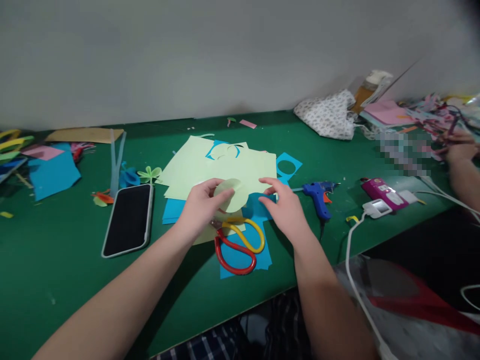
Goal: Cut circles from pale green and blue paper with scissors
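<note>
My left hand (204, 202) pinches a pale green paper circle (238, 196) between thumb and fingers. To the right of the circle, my right hand (279, 202) has its thumb and fingers apart, with nothing seen in them. Beneath both hands spread pale green paper sheets (195, 160) over blue paper (174, 211). Scissors with one red and one yellow handle loop (236, 270) lie just below the circle; their blades are mostly hidden by my left hand and the paper.
A smartphone (128, 220) lies at left, near folded paper petals (150, 173). To the right are a blue glue gun (318, 197), a magenta packet (384, 194) and a white cable (348, 255). Another person's hand (463, 147) is at far right. A patterned cloth bag (328, 114) rests by the wall.
</note>
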`<state>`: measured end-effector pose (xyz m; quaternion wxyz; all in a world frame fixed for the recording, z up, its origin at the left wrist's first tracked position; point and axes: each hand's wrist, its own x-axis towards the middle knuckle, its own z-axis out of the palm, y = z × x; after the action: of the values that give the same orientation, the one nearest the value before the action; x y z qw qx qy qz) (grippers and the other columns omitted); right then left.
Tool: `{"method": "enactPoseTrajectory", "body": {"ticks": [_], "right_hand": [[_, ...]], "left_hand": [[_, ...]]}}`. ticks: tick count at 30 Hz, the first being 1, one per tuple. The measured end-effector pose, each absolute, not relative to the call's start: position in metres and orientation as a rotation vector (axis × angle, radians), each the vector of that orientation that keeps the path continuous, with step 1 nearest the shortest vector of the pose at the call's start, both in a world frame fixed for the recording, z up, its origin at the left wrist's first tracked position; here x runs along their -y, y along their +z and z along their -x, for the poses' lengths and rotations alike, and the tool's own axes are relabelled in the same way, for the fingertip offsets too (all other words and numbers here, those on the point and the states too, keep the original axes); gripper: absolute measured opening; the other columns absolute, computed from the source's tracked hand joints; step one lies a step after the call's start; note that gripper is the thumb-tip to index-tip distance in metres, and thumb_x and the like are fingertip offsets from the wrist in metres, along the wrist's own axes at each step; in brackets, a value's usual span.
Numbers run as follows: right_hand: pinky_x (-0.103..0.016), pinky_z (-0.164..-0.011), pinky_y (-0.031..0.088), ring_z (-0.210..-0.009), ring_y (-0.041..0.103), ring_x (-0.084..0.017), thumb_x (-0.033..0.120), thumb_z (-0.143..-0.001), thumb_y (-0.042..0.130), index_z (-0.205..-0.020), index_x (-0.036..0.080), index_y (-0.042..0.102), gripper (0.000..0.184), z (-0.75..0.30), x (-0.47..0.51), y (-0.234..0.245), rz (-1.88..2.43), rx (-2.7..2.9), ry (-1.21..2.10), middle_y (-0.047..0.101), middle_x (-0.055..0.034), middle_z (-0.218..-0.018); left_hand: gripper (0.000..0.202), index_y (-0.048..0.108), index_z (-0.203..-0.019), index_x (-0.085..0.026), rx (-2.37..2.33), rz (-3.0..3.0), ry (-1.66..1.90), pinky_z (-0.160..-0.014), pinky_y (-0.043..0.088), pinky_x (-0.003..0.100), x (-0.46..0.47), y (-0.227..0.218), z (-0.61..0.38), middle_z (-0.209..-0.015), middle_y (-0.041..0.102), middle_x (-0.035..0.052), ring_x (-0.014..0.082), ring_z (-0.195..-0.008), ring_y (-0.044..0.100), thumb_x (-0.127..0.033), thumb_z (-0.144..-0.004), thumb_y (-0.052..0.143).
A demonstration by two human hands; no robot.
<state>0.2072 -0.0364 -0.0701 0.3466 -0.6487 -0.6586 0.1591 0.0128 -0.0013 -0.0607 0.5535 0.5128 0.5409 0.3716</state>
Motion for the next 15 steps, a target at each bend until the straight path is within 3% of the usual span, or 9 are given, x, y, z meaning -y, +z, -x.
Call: {"method": "enactPoseTrajectory", "body": {"ticks": [3, 6, 12, 15], "right_hand": [[-0.051, -0.102, 0.044, -0.097, 0.064, -0.025, 0.016, -0.089, 0.061, -0.099, 0.028, 0.071, 0.019, -0.202, 0.047, -0.058, 1.417, 1.543, 0.055, 0.074, -0.0023, -0.088], [-0.053, -0.107, 0.040, -0.099, 0.066, -0.025, 0.014, -0.091, 0.058, -0.082, 0.032, 0.072, 0.025, -0.190, 0.052, -0.058, 1.210, 1.654, -0.106, 0.076, 0.0009, -0.084], [-0.052, -0.109, 0.039, -0.114, 0.062, -0.025, 0.012, -0.092, 0.053, -0.087, 0.028, 0.074, 0.027, -0.174, 0.050, -0.075, 1.204, 1.878, -0.037, 0.077, -0.0031, -0.099], [-0.052, -0.109, 0.041, -0.122, 0.057, -0.025, 0.009, -0.089, 0.052, -0.088, 0.028, 0.072, 0.028, -0.176, 0.051, -0.075, 1.158, 1.896, 0.076, 0.074, -0.0040, -0.107]], "left_hand": [[0.027, 0.068, -0.092, -0.018, -1.254, -1.142, 0.874, -0.044, 0.048, 0.023, 0.001, -0.062, -0.013, -0.071, 0.061, -0.0005, 0.0118, -0.051, 0.057, -0.038, -0.075, 0.072], [0.026, 0.068, -0.090, -0.017, -1.171, -1.080, 0.858, -0.053, 0.056, 0.026, 0.002, -0.059, -0.016, -0.076, 0.063, 0.0012, 0.0124, -0.057, 0.060, -0.038, -0.076, 0.071], [0.035, 0.066, -0.088, -0.018, -1.018, -1.047, 0.874, -0.062, 0.058, 0.028, 0.008, -0.051, -0.020, -0.079, 0.065, 0.0022, 0.0136, -0.066, 0.061, -0.053, -0.081, 0.062], [0.033, 0.067, -0.090, -0.018, -1.011, -1.085, 0.875, -0.064, 0.056, 0.027, 0.008, -0.052, -0.017, -0.081, 0.068, 0.0020, 0.0137, -0.068, 0.062, -0.047, -0.074, 0.072]]}}
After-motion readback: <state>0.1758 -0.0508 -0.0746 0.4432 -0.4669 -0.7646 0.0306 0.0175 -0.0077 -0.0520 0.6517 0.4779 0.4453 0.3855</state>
